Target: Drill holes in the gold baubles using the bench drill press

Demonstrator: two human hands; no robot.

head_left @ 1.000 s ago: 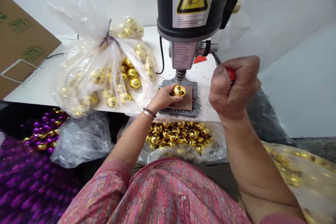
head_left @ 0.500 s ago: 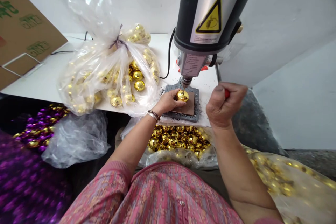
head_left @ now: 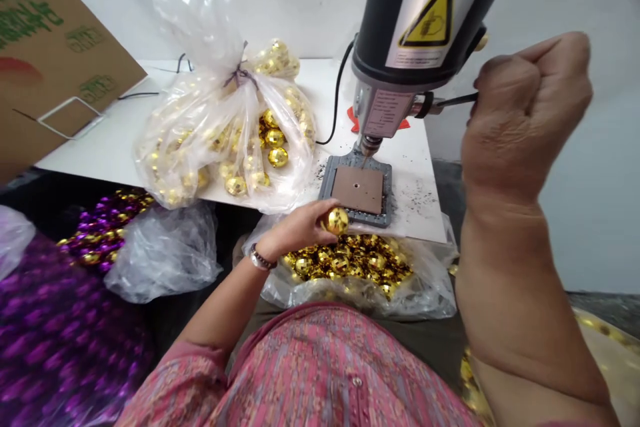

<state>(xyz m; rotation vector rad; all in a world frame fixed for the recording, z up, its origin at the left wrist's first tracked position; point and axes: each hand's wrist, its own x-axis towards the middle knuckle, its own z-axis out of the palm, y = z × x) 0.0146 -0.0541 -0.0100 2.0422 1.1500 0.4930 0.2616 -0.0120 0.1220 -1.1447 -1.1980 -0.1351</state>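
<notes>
My left hand [head_left: 295,230] pinches a gold faceted ball [head_left: 335,220] at the table's front edge, just above an open bag of gold balls [head_left: 350,263] in my lap. My right hand [head_left: 523,113] is closed in a fist round the drill press's lever handle [head_left: 453,101], raised high at the right. The drill press [head_left: 425,20] stands over a grey base plate [head_left: 359,189] with a brown pad; nothing lies on the pad. The drill bit [head_left: 369,145] hangs above it.
A tied clear bag of gold balls [head_left: 225,140] sits on the white table [head_left: 100,140] to the left. A cardboard box [head_left: 50,60] is at far left. Purple and gold balls [head_left: 103,233] and a crumpled plastic bag [head_left: 165,250] lie below the table edge.
My left hand drew the gold ball off the pad toward me and down over the lap bag. My right hand rose with the lever, and the drill bit lifted off the pad.
</notes>
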